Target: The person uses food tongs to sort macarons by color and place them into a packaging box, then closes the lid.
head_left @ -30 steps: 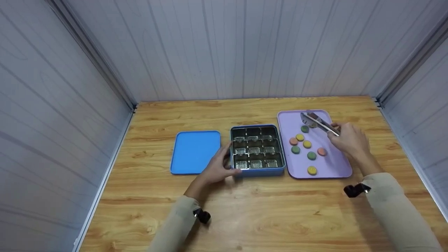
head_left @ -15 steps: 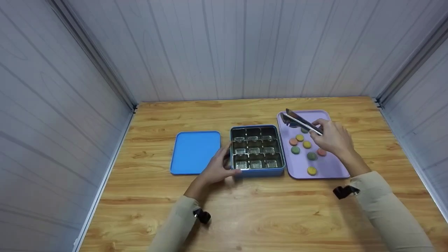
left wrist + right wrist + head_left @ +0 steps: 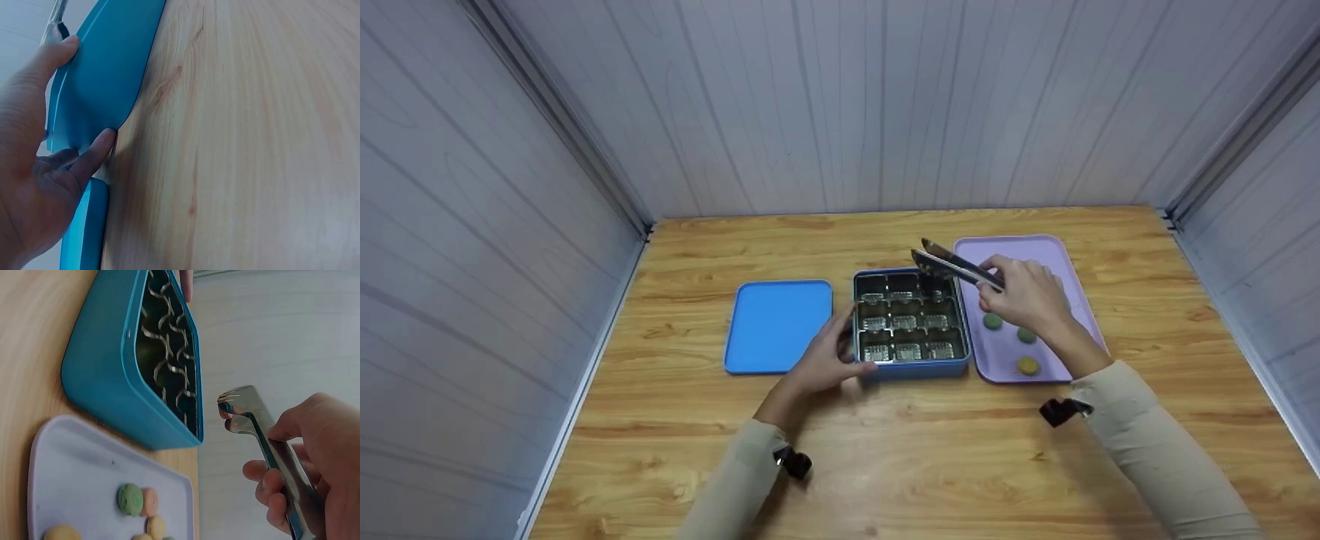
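Note:
In the head view, my right hand [image 3: 1026, 296] grips metal tongs [image 3: 960, 270], whose tips hang over the back right corner of a blue box [image 3: 922, 370]. In the right wrist view, a small reddish-brown piece, probably a macaron, shows between the tong tips [image 3: 239, 402]; it is mostly hidden. The box contains a clear plastic insert with several square compartments. My left hand [image 3: 823, 360] holds the box's front left corner, thumb at the front and fingers along the left side. The left wrist view shows its fingertips against the blue wall [image 3: 107, 67].
A lilac tray [image 3: 1065, 262] right of the box carries several macarons, among them a yellow macaron [image 3: 1027, 366], a green macaron [image 3: 130, 499] and a pink macaron [image 3: 150, 502]. Left of the box, a flat blue lid [image 3: 776, 326] lies on the wooden table [image 3: 930, 465].
My right hand has carried the tongs leftward, from the back of the lilac tray to over the box's back right corner. My left hand and the box have stayed put.

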Tool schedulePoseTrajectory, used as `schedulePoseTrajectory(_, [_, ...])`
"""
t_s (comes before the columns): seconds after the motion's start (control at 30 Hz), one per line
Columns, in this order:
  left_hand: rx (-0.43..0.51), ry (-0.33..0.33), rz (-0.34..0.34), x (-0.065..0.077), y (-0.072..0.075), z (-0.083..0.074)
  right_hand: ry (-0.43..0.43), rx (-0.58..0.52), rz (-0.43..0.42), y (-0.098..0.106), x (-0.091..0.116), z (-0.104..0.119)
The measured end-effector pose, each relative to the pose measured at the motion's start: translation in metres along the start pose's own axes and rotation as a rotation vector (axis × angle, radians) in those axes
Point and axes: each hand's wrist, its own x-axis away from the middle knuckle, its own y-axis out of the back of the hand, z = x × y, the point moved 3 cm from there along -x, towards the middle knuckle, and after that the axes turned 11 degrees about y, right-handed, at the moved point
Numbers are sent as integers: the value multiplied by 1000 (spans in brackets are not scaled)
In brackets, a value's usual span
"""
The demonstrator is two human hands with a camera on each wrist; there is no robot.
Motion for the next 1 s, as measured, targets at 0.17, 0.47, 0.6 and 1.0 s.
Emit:
schedulePoseTrajectory(0.17, [-8, 8, -4, 1, 0, -1, 19, 12, 8, -11, -6, 17])
schedulePoseTrajectory(0.47, [16, 6, 3, 1, 0, 0, 101, 18, 12, -25, -14, 45])
schedulePoseTrajectory(0.6, [-8, -9, 1, 1, 1, -1, 111, -3, 12, -31, -16, 55])
schedulePoseTrajectory(1.0, [-9, -11, -14, 4, 2, 0, 100, -20, 35, -56, -19, 64])
